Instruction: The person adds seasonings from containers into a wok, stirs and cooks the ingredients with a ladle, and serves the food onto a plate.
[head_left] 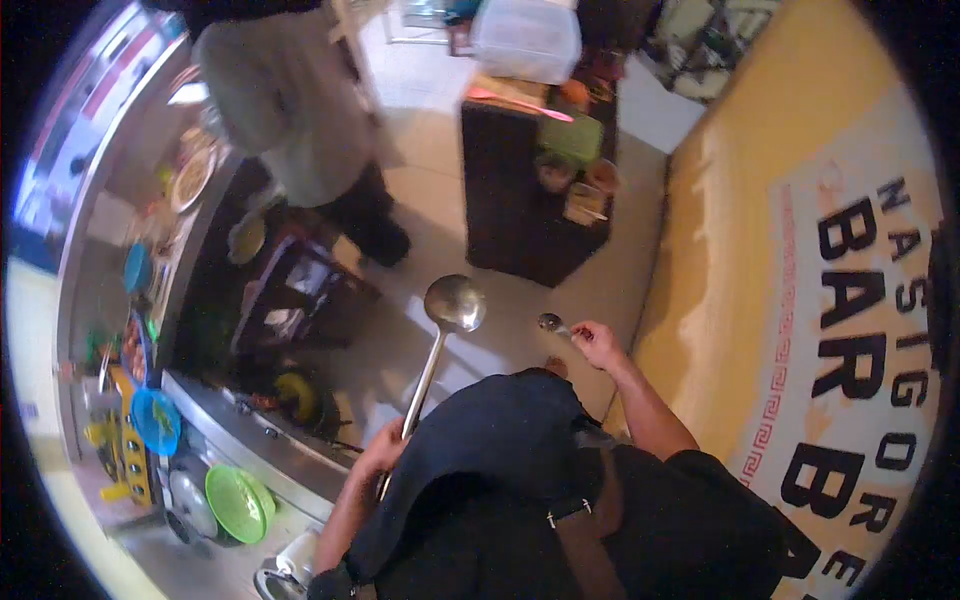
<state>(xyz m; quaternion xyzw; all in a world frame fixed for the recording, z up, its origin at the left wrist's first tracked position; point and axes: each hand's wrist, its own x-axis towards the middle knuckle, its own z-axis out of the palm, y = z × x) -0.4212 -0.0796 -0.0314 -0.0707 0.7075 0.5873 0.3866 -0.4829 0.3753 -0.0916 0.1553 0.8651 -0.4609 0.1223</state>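
My left hand (380, 445) is closed around the long handle of a metal ladle (455, 304), whose wide round bowl points away from me over the floor. In my right hand (597, 345), the fingers pinch the handle of a small metal spoon (549, 322). The spoon's bowl faces up and looks dark inside, but its contents are too blurred to tell. Ladle and spoon are apart, both held in the air in front of my dark clothing.
Another person in a grey top (290, 110) stands ahead left beside the cooking counter. A green basket (240, 503) and a blue basin (155, 420) sit at my left. Ahead, a dark table (510, 200) bears a clear plastic tub (527, 40) and several containers. A lettered banner (800, 330) hangs on the right.
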